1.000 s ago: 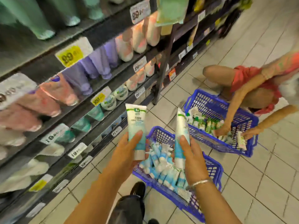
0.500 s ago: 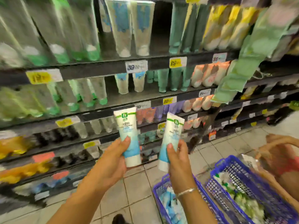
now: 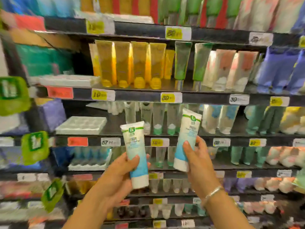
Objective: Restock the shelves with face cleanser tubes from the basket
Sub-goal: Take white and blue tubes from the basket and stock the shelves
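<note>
My left hand (image 3: 118, 172) grips a white and blue face cleanser tube (image 3: 135, 154), cap down, in front of the shelves. My right hand (image 3: 198, 161) holds a second, matching tube (image 3: 186, 138), also cap down and a little higher, tilted to the right. Both tubes are raised before the middle shelf (image 3: 189, 142), level with a row of pale tubes with green caps (image 3: 158, 119). The basket is out of view.
Dark shelves run across the whole view, packed with standing tubes: yellow ones (image 3: 130, 63) above, green, white, teal and purple ones to the right. Empty white plastic trays (image 3: 80, 125) sit at the left on two shelves. Price tags line the shelf edges. Green promo tags (image 3: 34, 146) stick out at left.
The view has swung up from the floor and the blue baskets to face the shelves. Both hands have lifted their tubes higher and closer to the middle shelf.
</note>
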A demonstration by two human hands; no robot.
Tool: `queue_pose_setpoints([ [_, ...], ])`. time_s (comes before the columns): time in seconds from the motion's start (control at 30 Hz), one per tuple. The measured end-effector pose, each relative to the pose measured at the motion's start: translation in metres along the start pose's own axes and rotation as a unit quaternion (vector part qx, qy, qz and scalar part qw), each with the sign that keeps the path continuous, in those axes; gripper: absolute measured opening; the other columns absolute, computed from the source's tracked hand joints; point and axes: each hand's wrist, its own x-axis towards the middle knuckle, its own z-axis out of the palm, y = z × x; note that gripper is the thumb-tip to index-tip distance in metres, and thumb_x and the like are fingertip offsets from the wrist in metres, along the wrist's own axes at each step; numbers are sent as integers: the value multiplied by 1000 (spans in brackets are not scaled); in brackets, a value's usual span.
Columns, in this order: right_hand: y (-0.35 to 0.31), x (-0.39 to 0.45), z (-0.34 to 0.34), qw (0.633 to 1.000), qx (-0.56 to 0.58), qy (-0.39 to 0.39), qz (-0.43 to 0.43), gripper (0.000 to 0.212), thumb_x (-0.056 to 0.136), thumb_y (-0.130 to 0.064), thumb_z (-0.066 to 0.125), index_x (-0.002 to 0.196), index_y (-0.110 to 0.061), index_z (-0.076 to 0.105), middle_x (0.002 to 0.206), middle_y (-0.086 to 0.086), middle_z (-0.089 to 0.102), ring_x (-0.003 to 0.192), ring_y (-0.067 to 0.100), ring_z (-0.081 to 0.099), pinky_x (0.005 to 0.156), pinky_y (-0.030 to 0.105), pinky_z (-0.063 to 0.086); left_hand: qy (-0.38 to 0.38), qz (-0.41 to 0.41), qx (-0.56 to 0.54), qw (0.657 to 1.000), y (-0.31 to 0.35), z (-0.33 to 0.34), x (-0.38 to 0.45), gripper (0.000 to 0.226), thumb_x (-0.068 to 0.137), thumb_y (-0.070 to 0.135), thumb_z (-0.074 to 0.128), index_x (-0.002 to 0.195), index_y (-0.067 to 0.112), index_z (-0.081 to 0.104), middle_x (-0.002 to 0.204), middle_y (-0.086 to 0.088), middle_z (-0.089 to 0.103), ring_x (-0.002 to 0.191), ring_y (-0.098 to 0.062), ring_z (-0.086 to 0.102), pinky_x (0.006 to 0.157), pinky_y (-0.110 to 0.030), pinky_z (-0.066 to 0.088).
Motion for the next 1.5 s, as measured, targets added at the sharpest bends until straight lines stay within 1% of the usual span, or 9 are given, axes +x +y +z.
queue_pose_setpoints([
  [0.1, -17, 15, 64, 999, 30, -31, -22, 33, 74, -32, 57, 105, -32, 47, 93, -9, 70, 73, 1, 68, 58, 21, 56, -20, 58, 41, 997, 66, -27, -7, 45, 65, 17, 67, 108, 5, 61, 91, -10, 73, 71, -18, 70, 60, -31, 58],
  [0.23, -33, 30, 137, 994, 48, -75, -58, 53, 70, -35, 57, 120, -24, 43, 101, -4, 68, 79, 5, 68, 63, 23, 57, -43, 113, 82, 989, 140, -51, -15, 74, 26, 32, 95, 94, 14, 72, 92, -10, 73, 75, -19, 71, 58, -32, 57],
  [0.33, -42, 39, 178, 992, 47, -89, -82, 57, 70, -33, 58, 123, -21, 42, 103, -1, 67, 82, 8, 68, 64, 24, 58, -68, 146, 113, 980, 183, -59, -16, 54, 36, 31, 92, 86, 18, 75, 86, -10, 72, 74, -18, 71, 56, -30, 56],
  [0.67, -94, 94, 251, 975, 11, -167, -149, 68, 55, -49, 66, 118, -32, 46, 100, -5, 72, 86, 12, 71, 62, 24, 56, -110, 275, 145, 944, 304, -47, 21, 46, 50, 27, 81, 93, 11, 74, 89, -13, 73, 78, -20, 71, 58, -29, 57],
  [0.8, -118, 125, 276, 963, 19, -210, -170, 57, 57, -46, 65, 111, -35, 49, 98, -4, 72, 86, 12, 70, 61, 25, 55, -69, 333, 159, 927, 346, -33, 39, 38, 67, 17, 60, 104, 9, 63, 84, -9, 72, 72, -15, 70, 57, -29, 57],
  [1.07, -153, 179, 344, 934, 33, -280, -221, 34, 76, -27, 61, 105, -34, 45, 88, -7, 71, 73, -1, 68, 55, 13, 52, 32, 427, 197, 882, 423, -27, 79, 38, 74, 14, 61, 112, 9, 60, 103, -12, 70, 89, -24, 69, 72, -43, 58],
  [1.17, -160, 193, 372, 928, 12, -271, -256, 32, 83, -21, 62, 105, -35, 43, 102, -5, 66, 85, 5, 67, 64, 15, 55, 105, 451, 236, 855, 441, -29, 98, 35, 86, 9, 58, 121, 6, 55, 112, -16, 66, 103, -32, 64, 90, -49, 50],
  [1.33, -171, 211, 415, 926, -38, -226, -302, 34, 86, -17, 62, 109, -27, 40, 112, 2, 61, 96, 11, 62, 82, 28, 54, 197, 465, 309, 806, 460, -38, 132, 34, 91, 9, 56, 124, 5, 51, 115, -15, 63, 103, -28, 62, 92, -40, 49],
  [1.5, -169, 227, 452, 925, -137, -182, -303, 33, 88, -15, 60, 105, -21, 32, 94, -10, 52, 77, -1, 53, 62, 9, 46, 246, 436, 307, 810, 481, -50, 151, 32, 91, 9, 54, 122, 6, 49, 115, -12, 59, 105, -28, 58, 91, -40, 48],
])
